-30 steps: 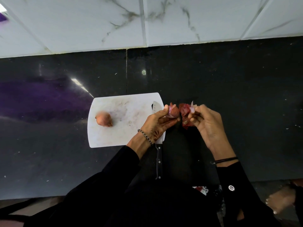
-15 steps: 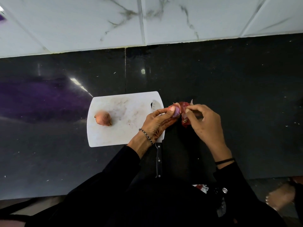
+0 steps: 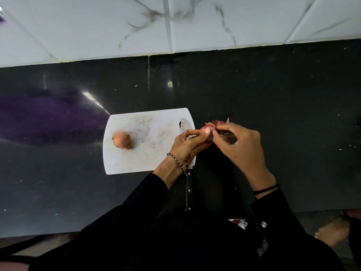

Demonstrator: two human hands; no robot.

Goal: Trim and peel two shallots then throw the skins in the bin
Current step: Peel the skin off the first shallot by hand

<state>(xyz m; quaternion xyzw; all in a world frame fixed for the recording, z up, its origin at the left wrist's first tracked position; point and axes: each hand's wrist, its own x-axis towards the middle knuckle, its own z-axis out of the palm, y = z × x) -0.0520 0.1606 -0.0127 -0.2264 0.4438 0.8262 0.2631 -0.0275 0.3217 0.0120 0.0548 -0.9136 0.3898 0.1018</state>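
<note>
Both hands [image 3: 214,141] closer together on shallot [image 3: 207,130].

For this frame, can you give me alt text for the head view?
Two hands, left hand and right hand, peel a shallot beside a white cutting board on a dark counter. A second shallot, unpeeled, sits on the board; a knife lies along its right edge.

A white cutting board [image 3: 136,153] on a glossy black counter [image 3: 273,94], below grey-veined white marble tiles [image 3: 97,26].
</note>
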